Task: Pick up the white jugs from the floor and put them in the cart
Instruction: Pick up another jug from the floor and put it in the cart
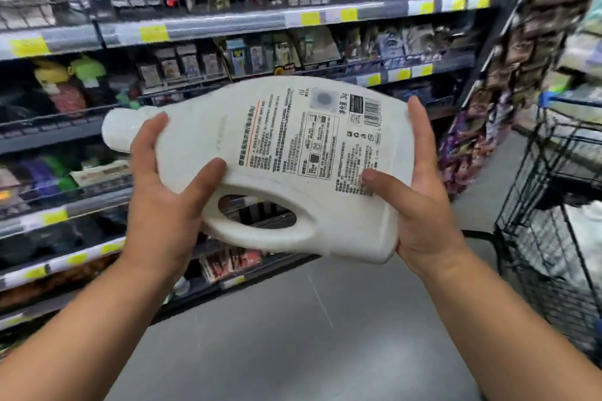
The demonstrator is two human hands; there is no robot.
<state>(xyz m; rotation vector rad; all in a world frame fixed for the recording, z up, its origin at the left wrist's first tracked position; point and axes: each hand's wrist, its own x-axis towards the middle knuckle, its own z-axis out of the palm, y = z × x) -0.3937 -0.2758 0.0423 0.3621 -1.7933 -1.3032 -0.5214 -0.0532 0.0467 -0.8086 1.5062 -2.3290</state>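
Left hand (163, 192), right hand (420, 205) curling fingers (154, 130) round white jug (277, 156), left of cart (573, 101); smooth sides probably risking slipping.

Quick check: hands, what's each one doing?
Left hand: grips the jug near its neck.
Right hand: grips the jug's base end.

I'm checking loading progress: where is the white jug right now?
In the head view the white jug is mid-frame, held sideways between the left hand and right hand, shelves behind it and the cart to its right.
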